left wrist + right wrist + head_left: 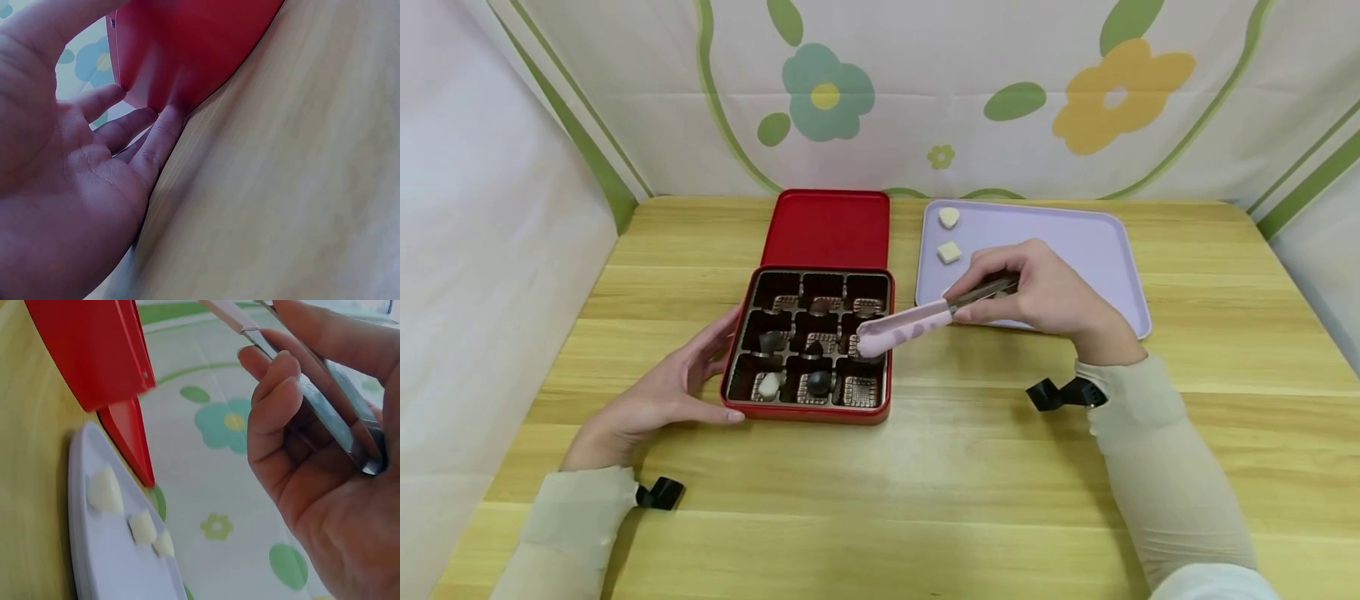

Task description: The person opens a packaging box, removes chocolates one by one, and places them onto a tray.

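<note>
A red tin box (882,414) with a brown divided insert lies open, its compartments holding several dark chocolates (818,382) and a white chocolate (769,384). My left hand (666,392) touches the tin's left side with extended fingers (164,134), the thumb at its front left corner. Pinched between the right hand's (1037,287) thumb and fingers are metal tongs (325,403) with pale pink tips. Those tips (902,327) hover over the tin's right column, around the middle compartment. Whether they hold a piece cannot be made out.
Behind the tin lies its red lid (827,227), laid back on the table. A lilac tray (1060,242) sits to the right, partly under my right hand. On it are a heart-shaped white piece (949,217), a square white piece (950,252) and a third white piece (105,489).
</note>
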Tool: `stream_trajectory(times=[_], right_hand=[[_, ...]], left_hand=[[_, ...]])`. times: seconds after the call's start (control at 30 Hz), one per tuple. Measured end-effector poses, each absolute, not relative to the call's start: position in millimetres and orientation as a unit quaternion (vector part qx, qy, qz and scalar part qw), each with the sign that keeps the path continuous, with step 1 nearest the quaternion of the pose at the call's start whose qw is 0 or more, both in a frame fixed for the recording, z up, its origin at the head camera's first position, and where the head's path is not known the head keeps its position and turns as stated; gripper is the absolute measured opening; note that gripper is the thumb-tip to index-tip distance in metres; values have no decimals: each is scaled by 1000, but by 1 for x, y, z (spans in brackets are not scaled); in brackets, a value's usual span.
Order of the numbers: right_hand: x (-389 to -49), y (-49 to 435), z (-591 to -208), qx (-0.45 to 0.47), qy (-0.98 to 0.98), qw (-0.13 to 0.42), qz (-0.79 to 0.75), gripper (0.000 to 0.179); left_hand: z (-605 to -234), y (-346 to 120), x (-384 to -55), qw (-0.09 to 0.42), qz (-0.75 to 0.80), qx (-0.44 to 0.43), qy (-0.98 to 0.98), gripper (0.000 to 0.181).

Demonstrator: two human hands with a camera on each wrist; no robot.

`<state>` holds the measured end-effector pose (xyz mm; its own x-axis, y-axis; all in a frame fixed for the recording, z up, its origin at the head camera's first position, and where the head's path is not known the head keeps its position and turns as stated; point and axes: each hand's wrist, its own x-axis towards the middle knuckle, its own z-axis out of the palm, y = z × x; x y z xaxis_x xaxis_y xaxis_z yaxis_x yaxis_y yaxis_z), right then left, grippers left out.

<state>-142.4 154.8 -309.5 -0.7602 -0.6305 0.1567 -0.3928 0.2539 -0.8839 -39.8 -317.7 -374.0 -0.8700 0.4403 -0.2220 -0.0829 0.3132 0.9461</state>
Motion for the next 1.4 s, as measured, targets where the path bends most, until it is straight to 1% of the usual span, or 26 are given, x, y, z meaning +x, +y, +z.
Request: stream_trajectory(times=[0.23, 0.43, 0.7, 0.83, 0.97, 1.13, 1.3, 1.4], right_hand=[[-150, 170, -309, -285, 792, 90, -532, 18], [-153, 186, -309, -194, 810, 82, -547, 22], [-166, 212, -316, -109, 791, 48, -600, 24], [-175, 227, -325, -38, 764, 24, -643, 17], [-184, 237, -335, 58, 732, 2, -679, 10], [-191, 243, -345, 155, 736, -2, -659, 9], [-194, 246, -350, 195, 731, -4, -654, 8], [-194, 251, -353, 207, 710, -16, -673, 12]], left_hand=[[-373, -317, -40, 228, 576, 111, 777, 129], [-375, -317, -41, 223, 576, 119, 778, 129], [-376, -318, -41, 222, 578, 124, 775, 129], [-375, -317, -40, 224, 580, 123, 774, 130], [-375, -317, -40, 224, 582, 130, 771, 128], [-375, -317, -39, 222, 582, 136, 771, 127], [-376, -317, -39, 221, 581, 127, 773, 129], [-376, -317, -40, 221, 580, 126, 773, 129]])
